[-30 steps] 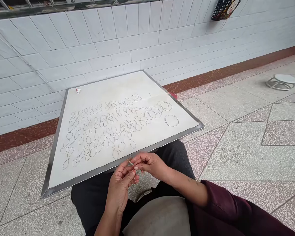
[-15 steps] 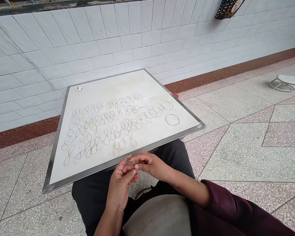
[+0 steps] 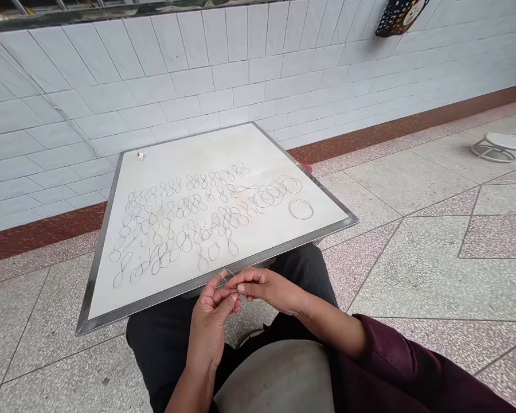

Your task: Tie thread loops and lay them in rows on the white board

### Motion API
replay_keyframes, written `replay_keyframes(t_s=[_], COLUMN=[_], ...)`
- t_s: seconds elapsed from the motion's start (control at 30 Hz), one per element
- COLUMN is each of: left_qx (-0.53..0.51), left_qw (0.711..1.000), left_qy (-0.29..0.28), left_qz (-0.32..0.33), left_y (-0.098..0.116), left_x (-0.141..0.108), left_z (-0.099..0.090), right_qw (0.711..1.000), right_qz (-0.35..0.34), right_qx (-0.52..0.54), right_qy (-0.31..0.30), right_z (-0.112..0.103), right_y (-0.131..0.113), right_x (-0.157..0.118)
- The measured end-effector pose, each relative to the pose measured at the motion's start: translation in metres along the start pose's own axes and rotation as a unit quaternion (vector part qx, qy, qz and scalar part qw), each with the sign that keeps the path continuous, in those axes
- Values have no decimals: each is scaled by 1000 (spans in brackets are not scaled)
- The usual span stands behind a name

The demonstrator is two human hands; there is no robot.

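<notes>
Just off the table's near edge, over my lap, my left hand (image 3: 215,312) and my right hand (image 3: 270,289) meet fingertip to fingertip. Between them is a thin wire loop (image 3: 229,273), pinched by the thumb and fingers of both hands. Part of the loop arches above the left fingertips; the rest is hidden by fingers. On the white table (image 3: 275,241) beyond lie rows of thin wire loops (image 3: 189,206), many twisted into figure-eights. Round wire rings (image 3: 269,195) overlap at the right of the rows, and one separate ring (image 3: 301,209) lies nearer the right corner.
A metal rim (image 3: 163,299) borders the table, which stands against a white tiled wall (image 3: 189,86). A small white and red object (image 3: 141,156) sits at the far left corner. A low stool (image 3: 499,146) stands on the floor at right. A dark patterned bag (image 3: 398,17) hangs above.
The fingers have shifted slightly around the wire loop, and its lower part below the fingers shows less now. The view has moved a little; the loops on the table lie as before.
</notes>
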State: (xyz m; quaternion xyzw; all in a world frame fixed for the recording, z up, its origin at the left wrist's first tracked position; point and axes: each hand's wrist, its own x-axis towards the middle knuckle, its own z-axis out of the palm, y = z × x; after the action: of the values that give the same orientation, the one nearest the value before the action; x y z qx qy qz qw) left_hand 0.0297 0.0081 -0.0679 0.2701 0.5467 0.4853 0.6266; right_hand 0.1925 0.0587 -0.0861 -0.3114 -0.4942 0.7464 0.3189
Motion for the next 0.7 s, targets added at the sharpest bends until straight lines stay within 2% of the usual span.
replay_keyframes(t_s=[0.1,0.43,0.7], left_qx=[3,-5,-9], left_qw=[1000,1000,1000], left_qy=[10,-5,-12], left_qz=[-5,-9,-8], left_y=[-1,-1,1], left_x=[-2,-3,-6], left_z=[1,1,1], right_qw=[1000,999,1000], right_qz=[5,18,17], right_qx=[-7,13,15], right_qy=[-16,27,-5], right_z=[-1,-3,-3], right_y=[-1,1,-1], right_x=[0,1,0])
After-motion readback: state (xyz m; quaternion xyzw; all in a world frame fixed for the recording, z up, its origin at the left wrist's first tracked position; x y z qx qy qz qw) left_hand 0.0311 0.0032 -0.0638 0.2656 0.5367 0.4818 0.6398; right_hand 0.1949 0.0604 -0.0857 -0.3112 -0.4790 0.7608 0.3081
